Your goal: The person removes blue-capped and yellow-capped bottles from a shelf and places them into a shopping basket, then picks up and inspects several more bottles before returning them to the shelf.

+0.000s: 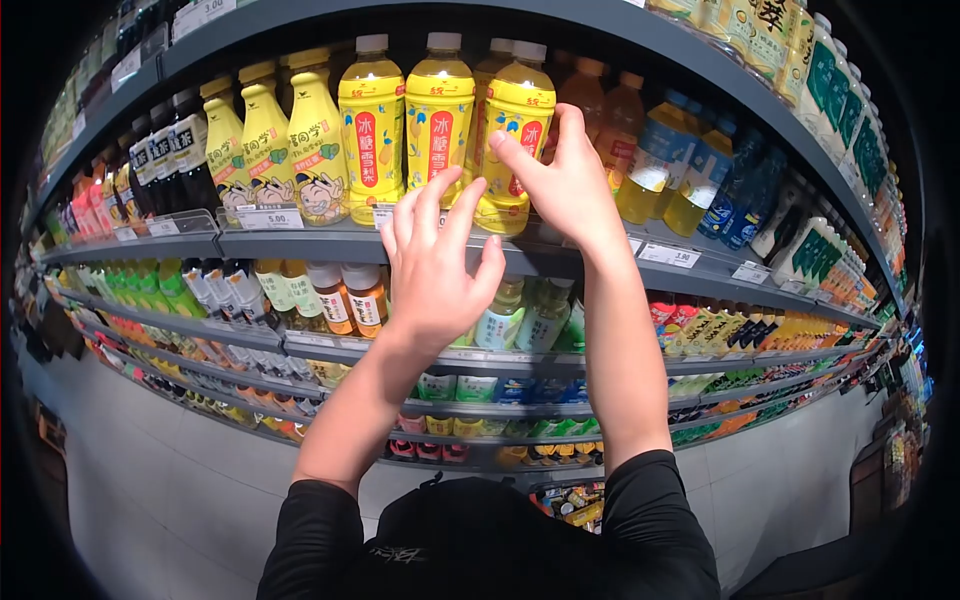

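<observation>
My right hand (560,170) is wrapped round a yellow-labelled drink bottle (505,110) with a white cap, thumb across its front. That bottle stands nearly upright at the front of the shelf, tilted slightly. Fingers spread, my left hand (440,255) is raised just before the shelf edge, its fingertips near the bottoms of the yellow bottles; whether they touch cannot be made out. Two matching bottles, the middle one (440,105) and the left one (372,120), stand beside the held one. Another bottle of this kind is partly hidden behind.
Yellow cartoon-label bottles (262,140) stand further left, and blue-labelled bottles (655,150) to the right. Price tags line the shelf edge (320,245). Lower shelves hold rows of drinks, including orange-tea bottles (362,300). A shelf (560,15) overhangs above. Grey tiled floor (190,450) lies below.
</observation>
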Motion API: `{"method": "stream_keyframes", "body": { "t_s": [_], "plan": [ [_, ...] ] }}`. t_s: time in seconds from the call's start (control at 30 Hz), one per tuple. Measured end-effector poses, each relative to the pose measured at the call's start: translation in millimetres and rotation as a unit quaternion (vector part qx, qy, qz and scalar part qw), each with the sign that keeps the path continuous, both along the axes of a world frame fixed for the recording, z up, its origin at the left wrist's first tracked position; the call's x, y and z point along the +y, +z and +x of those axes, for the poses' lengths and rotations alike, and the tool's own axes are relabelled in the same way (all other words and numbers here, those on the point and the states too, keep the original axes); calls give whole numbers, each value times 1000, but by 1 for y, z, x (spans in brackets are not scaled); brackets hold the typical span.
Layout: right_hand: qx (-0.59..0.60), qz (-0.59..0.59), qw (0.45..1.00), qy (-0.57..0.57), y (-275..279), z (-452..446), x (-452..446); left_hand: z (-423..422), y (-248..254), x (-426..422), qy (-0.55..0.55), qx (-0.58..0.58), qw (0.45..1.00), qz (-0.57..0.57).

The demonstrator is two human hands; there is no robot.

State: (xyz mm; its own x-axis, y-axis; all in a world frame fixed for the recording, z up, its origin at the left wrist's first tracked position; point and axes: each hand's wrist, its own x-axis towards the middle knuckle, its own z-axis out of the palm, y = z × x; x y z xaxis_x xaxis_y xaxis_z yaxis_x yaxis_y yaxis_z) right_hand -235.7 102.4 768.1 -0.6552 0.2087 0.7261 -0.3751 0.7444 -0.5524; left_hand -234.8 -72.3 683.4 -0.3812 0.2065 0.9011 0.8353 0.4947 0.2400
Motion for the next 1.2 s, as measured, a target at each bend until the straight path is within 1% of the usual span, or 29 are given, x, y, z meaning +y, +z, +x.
{"method": "stream_keyframes", "body": {
  "t_s": [0.03, 0.13, 0.23, 0.43, 0.53, 0.63, 0.73, 0.77, 0.8, 0.87, 0.9, 0.97, 1.03, 1.1, 1.2],
  "plan": [
    [1, -15, 999, 34, -3, -3, 4, -1, 0, -1, 10, 5, 1000, -2],
    [-17, -36, 997, 61, -4, 2, 3, -7, -2, -3, 13, 16, 1000, -1],
    [-3, -29, 998, 57, -2, 3, 0, -8, -1, -2, 18, 17, 1000, -2],
    [-23, -8, 999, 24, 2, 7, -8, -8, -1, 4, 17, 15, 1000, -10],
    [-31, -13, 999, 22, 4, 10, -8, -10, -2, 5, 16, 18, 1000, -11],
    [-17, 13, 999, 27, -2, 5, -2, -9, -1, 8, 34, 30, 999, -9],
    [-23, -59, 994, 89, 3, 0, 15, -7, 0, 9, 35, 36, 999, -20],
    [32, -59, 994, 85, 4, -10, 26, -9, 0, 10, 32, 45, 998, -17],
    [37, -107, 989, 90, 16, -4, 24, -9, 0, 11, 34, 50, 998, -25],
    [79, -152, 981, 90, 33, -9, 32, -9, 1, 12, 38, 59, 997, -40],
    [87, -147, 981, 88, 42, -13, 36, -9, 1, 13, 42, 53, 997, -45],
    [104, -119, 984, 81, 54, -27, 41, -10, 0, 17, 51, 76, 995, -49],
    [52, -128, 986, 97, 64, -33, 39, -13, 1, 22, 60, 87, 992, -64],
    [78, -138, 971, 179, 73, -48, 36, -16, 1, 26, 59, 101, 991, -62],
    [2, -254, 921, 295, 89, -44, 19, -20, 1, 29, 69, 105, 990, -68]
  ]
}}
